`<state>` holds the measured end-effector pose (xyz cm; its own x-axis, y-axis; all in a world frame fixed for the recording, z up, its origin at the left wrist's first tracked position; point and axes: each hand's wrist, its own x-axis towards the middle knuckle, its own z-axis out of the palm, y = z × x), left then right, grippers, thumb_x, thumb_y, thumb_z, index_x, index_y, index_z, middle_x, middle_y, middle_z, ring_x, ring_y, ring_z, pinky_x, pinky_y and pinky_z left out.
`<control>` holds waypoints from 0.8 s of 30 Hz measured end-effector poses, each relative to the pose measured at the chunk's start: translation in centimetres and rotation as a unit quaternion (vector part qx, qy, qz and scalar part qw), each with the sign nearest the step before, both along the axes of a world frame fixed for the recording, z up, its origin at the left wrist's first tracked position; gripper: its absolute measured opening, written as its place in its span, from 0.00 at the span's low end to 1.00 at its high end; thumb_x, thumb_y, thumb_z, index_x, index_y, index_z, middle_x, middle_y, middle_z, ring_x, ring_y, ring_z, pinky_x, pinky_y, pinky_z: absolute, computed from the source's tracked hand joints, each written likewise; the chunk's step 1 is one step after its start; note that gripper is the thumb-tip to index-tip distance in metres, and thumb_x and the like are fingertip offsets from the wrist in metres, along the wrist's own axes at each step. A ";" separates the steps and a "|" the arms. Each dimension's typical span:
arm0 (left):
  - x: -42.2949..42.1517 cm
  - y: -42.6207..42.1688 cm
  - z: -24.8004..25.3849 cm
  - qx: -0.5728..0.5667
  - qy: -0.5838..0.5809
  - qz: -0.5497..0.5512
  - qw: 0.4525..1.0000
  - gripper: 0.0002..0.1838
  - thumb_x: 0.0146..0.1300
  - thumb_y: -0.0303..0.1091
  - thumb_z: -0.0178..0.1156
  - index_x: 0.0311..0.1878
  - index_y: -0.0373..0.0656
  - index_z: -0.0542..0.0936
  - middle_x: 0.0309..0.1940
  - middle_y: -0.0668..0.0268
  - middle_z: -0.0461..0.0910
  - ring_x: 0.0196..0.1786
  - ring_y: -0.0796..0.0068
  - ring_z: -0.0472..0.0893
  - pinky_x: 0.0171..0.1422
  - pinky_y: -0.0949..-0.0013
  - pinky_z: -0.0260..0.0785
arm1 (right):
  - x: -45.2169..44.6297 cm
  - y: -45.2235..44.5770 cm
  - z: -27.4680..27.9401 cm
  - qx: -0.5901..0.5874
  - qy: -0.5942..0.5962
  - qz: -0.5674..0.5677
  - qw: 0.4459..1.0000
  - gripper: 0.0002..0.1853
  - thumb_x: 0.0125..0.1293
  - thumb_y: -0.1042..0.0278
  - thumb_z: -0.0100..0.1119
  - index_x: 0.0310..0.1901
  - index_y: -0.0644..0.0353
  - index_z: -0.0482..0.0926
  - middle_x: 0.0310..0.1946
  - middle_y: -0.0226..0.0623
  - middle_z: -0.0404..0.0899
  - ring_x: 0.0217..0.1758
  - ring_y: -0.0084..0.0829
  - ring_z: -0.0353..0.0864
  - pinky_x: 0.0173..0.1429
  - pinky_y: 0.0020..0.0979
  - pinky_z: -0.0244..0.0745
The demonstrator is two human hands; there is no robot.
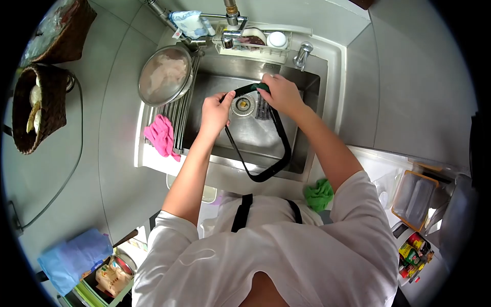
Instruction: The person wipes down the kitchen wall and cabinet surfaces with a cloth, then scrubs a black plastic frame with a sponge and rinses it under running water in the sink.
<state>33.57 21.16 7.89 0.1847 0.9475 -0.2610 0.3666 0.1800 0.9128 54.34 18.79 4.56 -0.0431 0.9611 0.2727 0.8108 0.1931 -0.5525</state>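
Over the sink I hold a black, roughly rectangular frame (284, 146) with rounded corners, tilted, its near end hanging toward my body. My left hand (216, 113) is closed on its far left corner, thumb on top. At its far right part, my right hand (282, 94) is closed round the rim, with a small dark green piece (262, 87) under the fingers, perhaps a scouring pad. Below the frame is the drain strainer (243, 105) in the steel sink (204, 82). Beside the strainer lies a dark, partly hidden item (263, 110).
On the left drying rack (180, 120) are a metal strainer bowl (164, 75) and a pink cloth (161, 136). The faucet (228, 38) and a caddy (250, 51) stand at the back. A green cloth (319, 195) hangs at the front edge. Woven baskets (53, 110) are far left.
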 end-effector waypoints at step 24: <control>-4.2 -1.1 0.8 -0.178 -0.254 0.078 0.947 0.15 0.70 0.41 0.55 0.45 0.36 0.75 0.20 0.71 0.68 0.19 0.80 0.68 0.28 0.71 0.67 | 2.5 -8.1 -4.6 -0.125 0.133 -0.066 0.981 0.13 0.59 0.58 0.63 0.42 0.55 0.82 0.20 0.42 0.79 0.26 0.46 0.80 0.33 0.42 0.74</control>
<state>29.33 20.03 8.72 0.2382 0.8418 -0.4844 -0.1607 0.5260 0.8351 56.83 10.69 -0.07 0.1261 0.9920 0.0120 0.6400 -0.0721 -0.7650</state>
